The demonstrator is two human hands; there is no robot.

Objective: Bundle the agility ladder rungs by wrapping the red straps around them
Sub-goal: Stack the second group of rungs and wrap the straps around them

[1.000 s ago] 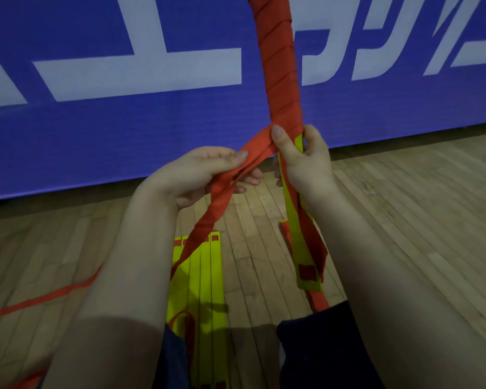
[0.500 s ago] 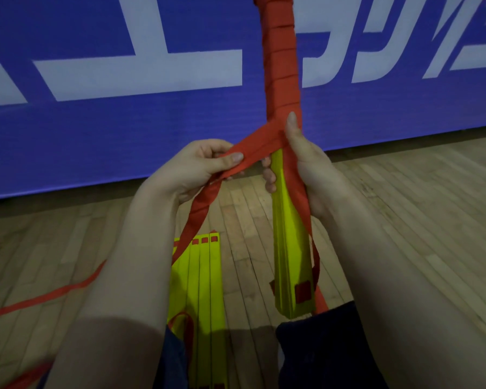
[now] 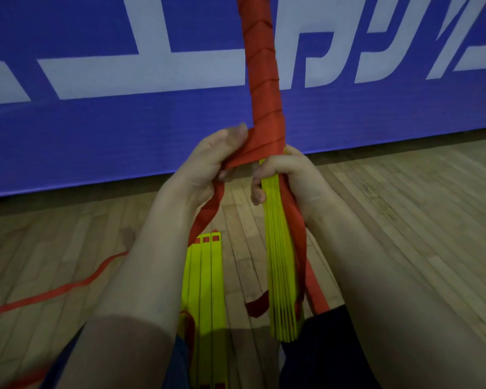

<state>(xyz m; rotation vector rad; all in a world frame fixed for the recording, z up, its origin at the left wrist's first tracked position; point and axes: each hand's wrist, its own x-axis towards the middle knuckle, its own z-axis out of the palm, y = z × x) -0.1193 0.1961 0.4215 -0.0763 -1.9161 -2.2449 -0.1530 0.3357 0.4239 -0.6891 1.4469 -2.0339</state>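
A stack of yellow ladder rungs (image 3: 281, 265) stands upright in front of me. Its upper part is covered in spiral turns of red strap (image 3: 264, 80) that run up out of the frame. My right hand (image 3: 286, 175) grips the stack just below the wrapped part. My left hand (image 3: 211, 161) holds the loose red strap (image 3: 208, 217) against the stack's left side, thumb on top. The strap trails down from that hand across the floor to the left. A loose strap end (image 3: 257, 307) hangs by the stack's bottom.
A second group of yellow rungs (image 3: 205, 287) lies flat on the wooden floor (image 3: 404, 220) between my knees. A blue banner (image 3: 96, 130) with white lettering stands close behind. My dark shorts (image 3: 320, 352) fill the bottom edge.
My left hand has carried the strap up and to the right, tight against the stack, adding to the lowest turn. The stack has turned slightly in my right hand's grip.
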